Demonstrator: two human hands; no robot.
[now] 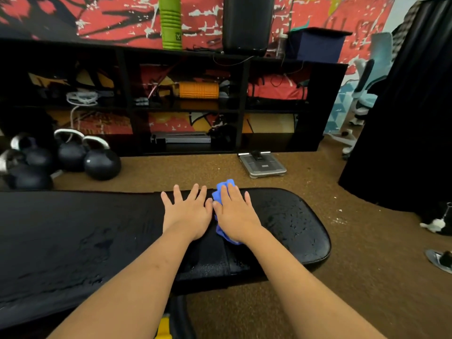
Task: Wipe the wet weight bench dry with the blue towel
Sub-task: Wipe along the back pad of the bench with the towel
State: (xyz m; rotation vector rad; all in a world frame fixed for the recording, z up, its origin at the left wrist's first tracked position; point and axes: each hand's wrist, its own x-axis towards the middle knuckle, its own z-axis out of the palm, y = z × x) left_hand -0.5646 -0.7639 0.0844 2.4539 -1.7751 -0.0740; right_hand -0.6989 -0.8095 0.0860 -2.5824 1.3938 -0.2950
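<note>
A black padded weight bench runs across the view from left to right, with water drops shining on its right end and wet patches on the left pad. The blue towel lies bunched on the bench near its far edge. My right hand presses flat on top of the towel, fingers spread, so most of the cloth is hidden beneath it. My left hand rests flat and open on the bare pad just left of the towel, holding nothing.
Several black kettlebells sit on the brown floor at the far left. A grey scale lies beyond the bench. A black shelf unit lines the wall. A dark curtain hangs at the right.
</note>
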